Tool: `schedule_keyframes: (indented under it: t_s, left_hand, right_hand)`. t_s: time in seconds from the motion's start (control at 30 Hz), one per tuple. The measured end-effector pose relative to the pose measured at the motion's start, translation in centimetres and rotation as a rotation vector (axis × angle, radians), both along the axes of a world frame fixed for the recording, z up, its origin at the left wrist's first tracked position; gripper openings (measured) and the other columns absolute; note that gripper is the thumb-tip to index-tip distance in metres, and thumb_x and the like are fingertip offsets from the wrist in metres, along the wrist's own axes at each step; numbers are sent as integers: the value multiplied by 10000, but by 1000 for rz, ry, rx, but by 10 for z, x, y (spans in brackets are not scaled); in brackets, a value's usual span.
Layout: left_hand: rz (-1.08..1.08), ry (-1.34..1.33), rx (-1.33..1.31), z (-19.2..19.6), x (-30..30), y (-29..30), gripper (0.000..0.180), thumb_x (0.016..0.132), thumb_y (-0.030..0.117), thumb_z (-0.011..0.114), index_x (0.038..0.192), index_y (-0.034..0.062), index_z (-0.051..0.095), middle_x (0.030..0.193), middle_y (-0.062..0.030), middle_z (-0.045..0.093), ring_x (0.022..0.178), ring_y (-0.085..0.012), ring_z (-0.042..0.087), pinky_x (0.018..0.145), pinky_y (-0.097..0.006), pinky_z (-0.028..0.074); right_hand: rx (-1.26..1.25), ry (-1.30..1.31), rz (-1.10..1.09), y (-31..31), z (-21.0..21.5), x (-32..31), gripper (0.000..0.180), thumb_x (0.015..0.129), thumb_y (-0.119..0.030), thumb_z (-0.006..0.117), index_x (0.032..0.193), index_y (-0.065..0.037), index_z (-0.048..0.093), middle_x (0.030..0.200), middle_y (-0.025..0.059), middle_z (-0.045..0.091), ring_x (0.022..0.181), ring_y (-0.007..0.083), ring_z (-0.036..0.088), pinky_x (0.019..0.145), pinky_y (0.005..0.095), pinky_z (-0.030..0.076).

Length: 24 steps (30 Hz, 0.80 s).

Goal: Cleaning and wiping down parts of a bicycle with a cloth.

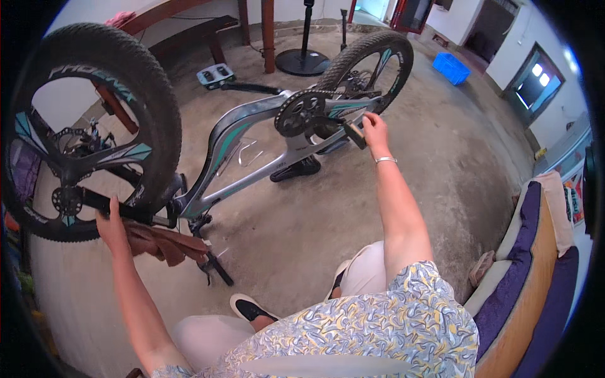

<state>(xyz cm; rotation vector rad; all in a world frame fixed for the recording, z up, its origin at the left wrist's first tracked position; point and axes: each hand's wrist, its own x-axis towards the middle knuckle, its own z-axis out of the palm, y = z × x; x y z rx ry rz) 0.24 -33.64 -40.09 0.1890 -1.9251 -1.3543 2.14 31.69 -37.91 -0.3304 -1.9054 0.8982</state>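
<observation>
An inverted bicycle [265, 174] stands on a bare grey floor [454, 183] in a pale-walled room, in front of the person. At upper left is a red-brown wooden surface [161, 12]; at right, one seat with purple cushions [515, 236]. Two wheels are visible, one large at left [165, 120] and one farther off [350, 55]; one saddle [296, 169] is turned down. One brown cloth [165, 244] hangs below the fork leg [104, 201], which the left hand [112, 228] holds, fingers closed round it. The right hand [376, 133] is beside a pedal [355, 135], fingers drawn together; whether they grip it cannot be told. One container, a blue crate [451, 68], lies beyond; its contents are indistinct.
</observation>
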Motion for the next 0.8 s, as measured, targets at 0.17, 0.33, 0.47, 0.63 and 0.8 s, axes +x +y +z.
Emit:
schedule_keyframes:
  t_s: [0.17, 0.33, 0.47, 0.63, 0.8]
  left_hand:
    - [168, 155, -76, -9, -41, 205, 278, 877, 269, 605, 911, 0, 541, 828, -49, 533, 741, -145, 476, 677, -283, 416]
    - [-559, -237, 164, 25, -32, 378, 191, 891, 218, 577, 827, 39, 578, 709, 19, 516, 614, -61, 437, 548, -203, 354]
    - [-693, -368, 332, 25, -68, 450, 292, 907, 289, 546, 934, 6, 613, 790, -24, 582, 700, -93, 512, 659, -232, 413]
    - [-902, -430, 355, 41, -72, 499, 476, 906, 406, 514, 1122, -16, 560, 953, -73, 610, 775, -121, 534, 771, -266, 418]
    - [-1056, -437, 623, 49, -88, 536, 772, 824, 607, 535, 1306, 15, 414, 1170, -134, 526, 917, -173, 491, 843, -323, 417]
  right_hand:
    - [-363, -70, -44, 237, -32, -78, 270, 806, -188, 587, 1004, -13, 639, 969, 150, 649, 901, 269, 618, 804, 347, 473]
    - [563, -91, -83, 288, 53, -110, 308, 755, -193, 628, 1016, -30, 614, 1028, 152, 604, 962, 327, 569, 826, 412, 461]
    - [725, -428, 3, 271, 95, -125, 355, 699, -231, 681, 1001, -52, 629, 976, 161, 630, 940, 337, 587, 819, 426, 462]
    - [779, -704, 82, 257, 92, -130, 387, 670, -314, 704, 943, -45, 649, 891, 176, 649, 893, 349, 601, 788, 432, 479]
    - [857, -640, 117, 238, 90, -122, 513, 622, -473, 727, 834, -10, 664, 852, 192, 646, 863, 356, 597, 770, 434, 473]
